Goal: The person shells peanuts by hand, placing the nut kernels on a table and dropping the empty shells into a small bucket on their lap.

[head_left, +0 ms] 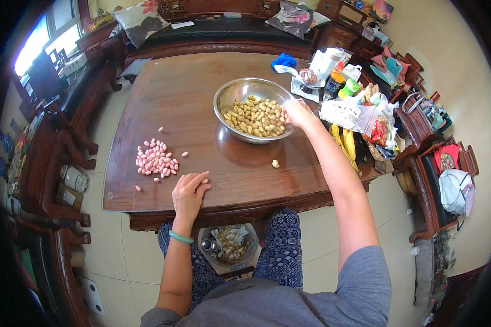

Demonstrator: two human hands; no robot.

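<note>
A stainless steel bowl (233,89) of unshelled peanuts (255,116) stands on the brown wooden table (180,94). My right hand (298,113) reaches over the bowl's right rim, its fingertips at the peanuts; whether they grip one is hidden. Near the table's front edge rests my left hand (191,190), with a pale peanut kernel (205,180) between thumb and forefinger. Just beyond it, to the left, lies a loose pile of pink peanut kernels (155,158), a few scattered apart. One peanut in a partly opened shell (275,164) sits alone in front of the bowl.
Plastic bags (347,114), bottles (349,88) and bananas (345,143) crowd the table's right side. A blue cloth-like item (284,61) lies at the back. Below the front edge, between my knees, stands a waste bin (251,255) holding shells and paper. Carved wooden seats surround the table.
</note>
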